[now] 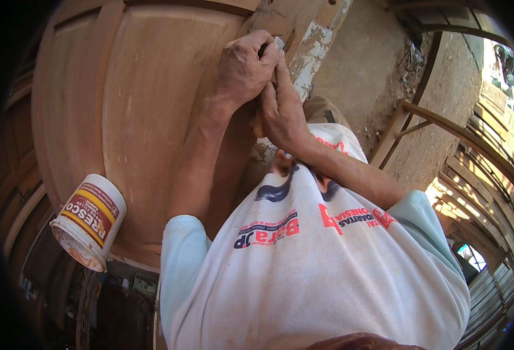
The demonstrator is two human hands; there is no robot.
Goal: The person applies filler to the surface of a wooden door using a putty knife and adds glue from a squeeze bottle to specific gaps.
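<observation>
Daylight seems to enter mainly from the right, where the far opening (509,61) is blown out nearly to white and hard sun patches glare on the stacked timber (464,204). The wooden panel (152,105) on the left gets softer, even light, darkening into shade beside the left forearm (201,157). The near left sinks almost to black. The left hand (245,67) and right hand (283,114) look fairly sharp; fisheye distortion bows straight edges toward a black, vignetted rim, where detail smears.
</observation>
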